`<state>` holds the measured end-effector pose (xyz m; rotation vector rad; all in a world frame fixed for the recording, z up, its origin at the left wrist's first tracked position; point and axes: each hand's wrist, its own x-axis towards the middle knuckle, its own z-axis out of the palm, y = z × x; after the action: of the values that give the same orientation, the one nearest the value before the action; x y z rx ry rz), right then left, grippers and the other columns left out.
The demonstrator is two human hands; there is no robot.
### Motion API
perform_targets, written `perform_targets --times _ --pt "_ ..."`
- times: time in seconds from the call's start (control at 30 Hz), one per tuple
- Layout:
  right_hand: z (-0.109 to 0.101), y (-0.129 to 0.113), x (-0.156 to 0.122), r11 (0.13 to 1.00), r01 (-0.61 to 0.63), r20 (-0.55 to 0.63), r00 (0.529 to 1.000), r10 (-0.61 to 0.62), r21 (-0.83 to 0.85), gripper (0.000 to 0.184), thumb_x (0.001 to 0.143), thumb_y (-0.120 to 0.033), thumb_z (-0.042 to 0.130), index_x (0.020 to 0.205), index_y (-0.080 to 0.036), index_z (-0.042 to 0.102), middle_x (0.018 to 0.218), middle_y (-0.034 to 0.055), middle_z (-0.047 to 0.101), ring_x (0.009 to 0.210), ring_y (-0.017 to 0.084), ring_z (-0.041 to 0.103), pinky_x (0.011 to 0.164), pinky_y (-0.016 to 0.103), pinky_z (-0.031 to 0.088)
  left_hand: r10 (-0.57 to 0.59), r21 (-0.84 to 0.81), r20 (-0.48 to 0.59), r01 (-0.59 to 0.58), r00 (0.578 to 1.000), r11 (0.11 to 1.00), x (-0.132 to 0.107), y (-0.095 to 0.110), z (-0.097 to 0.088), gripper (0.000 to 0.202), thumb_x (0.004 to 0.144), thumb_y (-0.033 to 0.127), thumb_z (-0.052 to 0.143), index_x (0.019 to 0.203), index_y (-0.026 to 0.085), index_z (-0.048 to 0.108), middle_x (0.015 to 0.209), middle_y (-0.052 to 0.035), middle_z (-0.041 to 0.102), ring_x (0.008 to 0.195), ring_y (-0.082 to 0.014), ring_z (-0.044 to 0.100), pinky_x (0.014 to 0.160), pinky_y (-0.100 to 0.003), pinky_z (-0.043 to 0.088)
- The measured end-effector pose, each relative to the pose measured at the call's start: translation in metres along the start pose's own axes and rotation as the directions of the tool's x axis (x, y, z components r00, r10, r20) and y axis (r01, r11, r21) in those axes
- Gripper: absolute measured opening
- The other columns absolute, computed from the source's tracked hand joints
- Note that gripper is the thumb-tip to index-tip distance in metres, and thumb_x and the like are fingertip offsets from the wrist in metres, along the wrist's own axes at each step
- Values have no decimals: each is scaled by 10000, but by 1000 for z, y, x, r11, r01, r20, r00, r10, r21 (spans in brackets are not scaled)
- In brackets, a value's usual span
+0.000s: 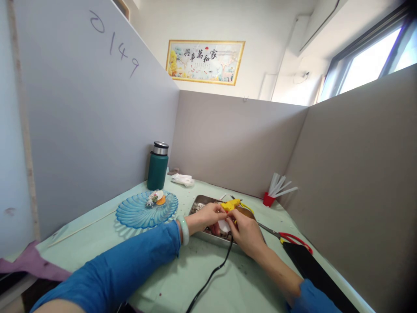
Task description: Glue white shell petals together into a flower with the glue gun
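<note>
White piece (224, 225) at left hand (208, 216) and right hand (246, 231), grips unclear, over metal tray (208, 238)

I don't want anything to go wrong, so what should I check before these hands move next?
1. Left hand and right hand over the tray: ok.
2. Yellow glue gun cool: cannot tell.
3. Table before the tray free of cord: not ok, the black cord crosses it.
4. Green bottle upright: ok.
5. White sticks in the red cup: ok.

green bottle (157, 171), framed wall picture (205, 62)
</note>
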<state>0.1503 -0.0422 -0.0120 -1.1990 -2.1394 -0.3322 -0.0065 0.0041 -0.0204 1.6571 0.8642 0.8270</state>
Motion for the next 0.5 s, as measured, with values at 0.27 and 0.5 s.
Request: perform_targets --times 0.27,0.5 --pt "0 0 0 1000 2 -4 1000 -2 -2 183 856 -282 382 852 -201 545 733 15 613 623 132 550 550 218 339 -13 5 1 13 1000 1000 1 -1 0 372 741 470 522 882 126 533 418 20 520 369 -126 525 359 -193 400" --pt "1 1 0 1000 1 -4 1000 -1 -3 200 857 -294 372 852 -202 551 719 16 610 623 135 553 548 221 340 -15 26 7 15 1000 1000 2 -3 -2 347 755 443 506 889 124 529 424 14 530 379 -137 536 355 -195 395"
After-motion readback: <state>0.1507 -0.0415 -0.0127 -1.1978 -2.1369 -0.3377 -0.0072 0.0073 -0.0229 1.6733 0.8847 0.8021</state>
